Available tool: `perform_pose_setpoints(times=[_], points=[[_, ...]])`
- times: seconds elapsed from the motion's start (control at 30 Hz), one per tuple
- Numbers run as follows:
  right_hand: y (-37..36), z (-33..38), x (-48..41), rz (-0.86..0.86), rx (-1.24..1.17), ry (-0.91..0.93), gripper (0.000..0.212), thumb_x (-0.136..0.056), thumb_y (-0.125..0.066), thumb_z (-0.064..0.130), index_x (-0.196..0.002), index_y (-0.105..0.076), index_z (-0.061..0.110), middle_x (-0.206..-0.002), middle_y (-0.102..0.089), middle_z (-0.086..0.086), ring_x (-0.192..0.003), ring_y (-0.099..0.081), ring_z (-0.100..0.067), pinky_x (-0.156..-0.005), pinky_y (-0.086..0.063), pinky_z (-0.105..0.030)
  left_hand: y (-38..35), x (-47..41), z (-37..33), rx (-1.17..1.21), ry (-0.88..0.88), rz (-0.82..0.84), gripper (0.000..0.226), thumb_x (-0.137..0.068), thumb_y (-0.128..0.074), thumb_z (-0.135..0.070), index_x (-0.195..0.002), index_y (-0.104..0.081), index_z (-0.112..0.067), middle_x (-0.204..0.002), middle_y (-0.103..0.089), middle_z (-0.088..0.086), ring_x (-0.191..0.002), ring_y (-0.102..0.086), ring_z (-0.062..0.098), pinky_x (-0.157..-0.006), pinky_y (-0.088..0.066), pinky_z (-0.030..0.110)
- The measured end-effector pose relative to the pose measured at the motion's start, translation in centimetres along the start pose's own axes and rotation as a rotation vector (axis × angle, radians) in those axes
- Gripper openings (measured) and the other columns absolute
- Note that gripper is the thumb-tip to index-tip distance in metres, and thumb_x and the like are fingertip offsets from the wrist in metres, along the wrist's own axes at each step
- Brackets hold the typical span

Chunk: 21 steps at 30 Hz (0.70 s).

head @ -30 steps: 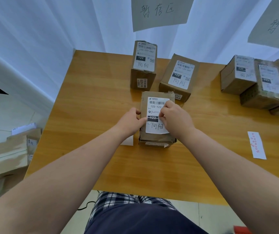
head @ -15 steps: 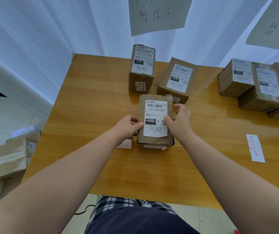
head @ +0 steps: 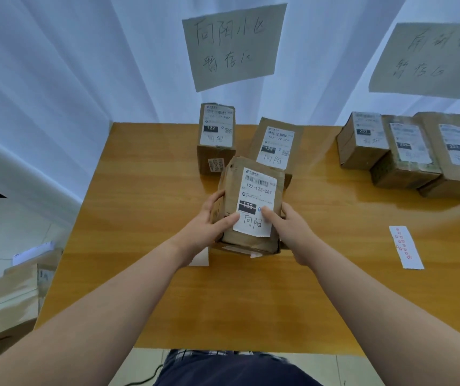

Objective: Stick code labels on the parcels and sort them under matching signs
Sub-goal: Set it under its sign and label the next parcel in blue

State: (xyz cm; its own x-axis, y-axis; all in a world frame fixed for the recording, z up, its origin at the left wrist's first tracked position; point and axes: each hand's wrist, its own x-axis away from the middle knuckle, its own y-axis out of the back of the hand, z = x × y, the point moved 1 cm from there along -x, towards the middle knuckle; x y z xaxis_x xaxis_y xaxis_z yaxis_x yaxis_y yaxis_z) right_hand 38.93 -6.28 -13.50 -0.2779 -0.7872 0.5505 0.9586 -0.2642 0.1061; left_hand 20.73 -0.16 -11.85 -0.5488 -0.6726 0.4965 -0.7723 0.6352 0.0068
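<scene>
The labelled parcel [head: 252, 207] sits clasped between both hands above the tabletop [head: 145, 196], just in front of two parcels under the middle sign [head: 234, 45]. The left hand [head: 209, 224] grips its left side; the right hand [head: 287, 229] grips the right, thumb on the label [head: 256, 201]. Both forearms reach forward.

Head view, downward over table [head: 145, 207]
</scene>
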Motion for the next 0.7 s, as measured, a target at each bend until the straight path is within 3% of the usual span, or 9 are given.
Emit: perform_pose_setpoints(times=[0.13,0.23,0.3,0.37,0.43,0.5,0.6,0.7], points=[[0.4,2.4,0.5,0.02,-0.035,0.107,0.043,-0.092,-0.056,0.041,-0.13,-0.047,0.025,-0.119,-0.063,0.004,-0.1,-0.062,-0.011,-0.075,-0.053,-0.027,1.0,0.4,-3.0,0.009,-0.076,-0.01,0.073,-0.079,-0.069,-0.035,-0.135,-0.024,-0.049,-0.121,-0.056,-0.003,-0.1,-0.065,0.013,-0.074,-0.057,0.027],[-0.5,5.0,-0.5,0.063,0.013,0.135,0.045,-0.095,-0.048,0.045,-0.135,-0.044,0.025,-0.127,-0.057,0.005,-0.109,-0.056,-0.012,-0.085,-0.049,-0.031,2.9,0.4,-4.8,0.054,-0.1,-0.113,0.072,-0.077,-0.07,-0.033,-0.135,-0.029,-0.042,-0.118,-0.06,0.006,-0.095,-0.066,0.021,-0.062,-0.055,0.023],[-1.1,6.4,-1.8,0.014,0.13,0.184,0.05,-0.095,-0.042,0.051,-0.137,-0.043,0.024,-0.133,-0.052,0.004,-0.117,-0.049,-0.016,-0.096,-0.044,-0.036,4.4,0.2,-5.4,0.09,-0.121,-0.204,0.063,-0.081,-0.067,-0.031,-0.133,-0.032,-0.04,-0.114,-0.064,0.008,-0.089,-0.067,0.021,-0.058,-0.053,0.022],[-1.2,7.1,-3.5,-0.151,0.407,0.225,0.057,-0.094,-0.038,0.056,-0.138,-0.042,0.019,-0.135,-0.047,-0.004,-0.118,-0.047,-0.023,-0.098,-0.044,-0.041,6.0,0.0,-5.4,0.122,-0.149,-0.291,0.062,-0.079,-0.07,-0.036,-0.129,-0.033,-0.04,-0.113,-0.065,0.007,-0.091,-0.067,0.023,-0.062,-0.053,0.027],[-0.9,7.4,-4.9,-0.309,0.642,0.158,0.061,-0.094,-0.036,0.055,-0.141,-0.033,0.017,-0.14,-0.034,-0.012,-0.122,-0.04,-0.033,-0.1,-0.041,-0.047,7.7,-0.3,-5.3,0.166,-0.163,-0.364,0.07,-0.071,-0.071,-0.044,-0.129,-0.033,-0.038,-0.114,-0.065,0.005,-0.095,-0.066,0.024,-0.068,-0.052,0.032],[-0.6,7.7,-6.1,-0.362,0.756,0.064,0.061,-0.095,-0.036,0.052,-0.144,-0.026,0.019,-0.15,-0.018,-0.017,-0.129,-0.031,-0.039,-0.104,-0.036,-0.05,9.6,-0.6,-5.1,0.209,-0.173,-0.44,0.064,-0.077,-0.068,-0.041,-0.13,-0.031,-0.033,-0.114,-0.065,0.005,-0.094,-0.065,0.024,-0.067,-0.05,0.031],[-0.5,8.0,-8.0,-0.378,0.748,-0.076,0.06,-0.096,-0.036,0.048,-0.149,-0.014,0.03,-0.157,0.013,-0.013,-0.14,-0.009,-0.043,-0.108,-0.028,-0.057,12.3,-1.2,-4.6,0.272,-0.159,-0.551,0.048,-0.088,-0.06,-0.03,-0.129,-0.034,-0.029,-0.11,-0.064,0.004,-0.085,-0.062,0.02,-0.062,-0.047,0.03],[-1.1,8.0,-10.3,-0.385,0.712,-0.151,0.059,-0.097,-0.034,0.045,-0.149,-0.007,0.039,-0.154,0.028,-0.008,-0.141,0.011,-0.046,-0.109,-0.019,-0.065,14.9,-2.3,-3.6,0.325,-0.061,-0.562,0.046,-0.088,-0.06,-0.029,-0.129,-0.039,-0.026,-0.105,-0.062,0.002,-0.082,-0.06,0.019,-0.06,-0.046,0.032]])
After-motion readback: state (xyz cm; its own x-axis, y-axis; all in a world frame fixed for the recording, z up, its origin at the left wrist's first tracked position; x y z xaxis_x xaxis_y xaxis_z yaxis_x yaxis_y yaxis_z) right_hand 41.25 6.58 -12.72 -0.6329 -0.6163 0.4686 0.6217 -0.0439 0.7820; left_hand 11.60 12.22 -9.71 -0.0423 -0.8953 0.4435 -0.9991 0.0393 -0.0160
